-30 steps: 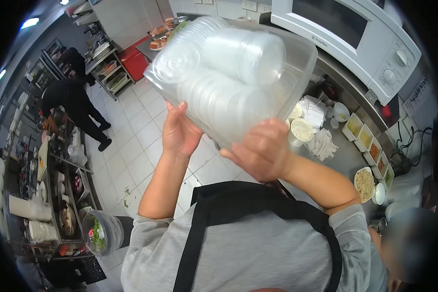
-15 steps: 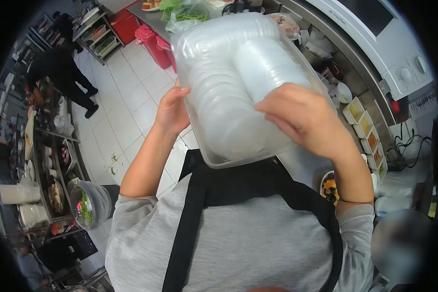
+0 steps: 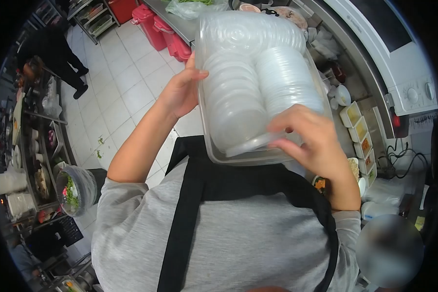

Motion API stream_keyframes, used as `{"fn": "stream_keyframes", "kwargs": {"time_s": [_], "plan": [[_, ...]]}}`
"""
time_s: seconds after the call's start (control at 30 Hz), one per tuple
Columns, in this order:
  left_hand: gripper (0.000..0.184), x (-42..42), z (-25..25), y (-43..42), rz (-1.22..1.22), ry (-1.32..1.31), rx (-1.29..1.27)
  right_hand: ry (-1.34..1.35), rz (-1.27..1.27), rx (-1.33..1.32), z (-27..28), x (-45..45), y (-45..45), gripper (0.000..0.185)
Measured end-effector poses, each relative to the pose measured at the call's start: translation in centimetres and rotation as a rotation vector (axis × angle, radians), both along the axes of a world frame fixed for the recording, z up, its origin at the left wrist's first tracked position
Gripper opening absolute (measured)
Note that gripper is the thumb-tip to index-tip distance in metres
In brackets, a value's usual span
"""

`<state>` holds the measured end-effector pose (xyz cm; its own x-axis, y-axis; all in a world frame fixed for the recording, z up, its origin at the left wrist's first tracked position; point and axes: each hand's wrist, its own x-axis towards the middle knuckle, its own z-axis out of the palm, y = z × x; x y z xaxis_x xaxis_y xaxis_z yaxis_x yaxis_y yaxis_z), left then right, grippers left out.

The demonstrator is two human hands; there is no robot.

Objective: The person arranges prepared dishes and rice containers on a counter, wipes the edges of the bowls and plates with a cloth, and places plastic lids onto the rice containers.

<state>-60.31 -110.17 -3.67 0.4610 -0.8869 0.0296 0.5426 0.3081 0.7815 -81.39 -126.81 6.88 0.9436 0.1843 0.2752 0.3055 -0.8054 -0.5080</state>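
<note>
My left hand [image 3: 182, 90] grips the left wall of a clear plastic bin [image 3: 210, 151], its thumb over the rim. Stacks of round translucent lids [image 3: 231, 92] fill the bin: one row lies across the far end, one down the left side, and another stack [image 3: 286, 80] down the right. At the near end, my right hand [image 3: 306, 134] pinches the edge of a single lid [image 3: 250, 145], which is tipped up from the near end of the left stack. The bin is held up in front of my chest.
A microwave [image 3: 394, 58] stands at the right, with small tubs of food [image 3: 359, 130] below it. Red bins [image 3: 173, 41] stand beside the far counter. A person in dark clothes [image 3: 53, 53] bends over at the left. A lined bin [image 3: 75, 192] with greens is at lower left.
The bin has levelled out from its steep tilt and come nearer my body. My right hand has left the bin's wall and taken hold of a lid.
</note>
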Motion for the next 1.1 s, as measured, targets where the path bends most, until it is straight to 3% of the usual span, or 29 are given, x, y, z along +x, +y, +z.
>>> {"fn": "stream_keyframes", "kwargs": {"time_s": [0.1, 0.2, 0.27, 0.33, 0.4, 0.53, 0.8, 0.87, 1.0, 1.1], "plan": [[0.086, 0.6, -0.3, -0.1, 0.033, -0.001, -0.015, -0.101, -0.055, 0.010, 0.9, 0.4, -1.0, 0.034], [0.072, 0.4, -0.1, -0.2, 0.130, 0.031, -0.024, -0.133, -0.062, 0.048, 1.0, 0.7, -1.4, 0.040], [0.076, 0.9, -0.7, 0.5, 0.101, 0.052, -0.011, -0.336, -0.329, 0.503, 1.7, 0.1, -2.4, 0.040], [0.072, 1.2, -1.2, 1.3, 0.118, 0.096, -0.007, -0.555, -0.571, 0.648, 3.6, -1.4, -6.2, 0.037], [0.061, 1.4, -1.5, 2.5, 0.162, 0.151, -0.034, -0.468, -0.658, 0.547, 3.1, -4.4, -11.4, 0.034], [0.047, 3.2, -2.5, 6.0, 0.256, 0.218, -0.084, 0.022, -0.873, 0.476, -3.1, -7.1, -17.2, 0.026], [0.046, 4.8, -2.1, 10.6, 0.363, 0.127, -0.114, 0.665, -0.893, 0.838, -17.6, -6.0, -18.5, 0.022], [0.047, 4.9, -2.1, 10.7, 0.363, 0.107, -0.120, 0.649, -0.992, 0.875, -19.4, -6.1, -18.2, 0.020], [0.046, 4.1, -1.4, 9.7, 0.365, 0.141, -0.063, 0.550, -1.151, 0.622, -15.6, -5.9, -17.2, 0.013], [0.039, 3.8, -1.6, 8.5, 0.326, 0.168, -0.024, 0.174, -1.001, 0.407, -8.1, -5.0, -14.6, 0.007]]}}
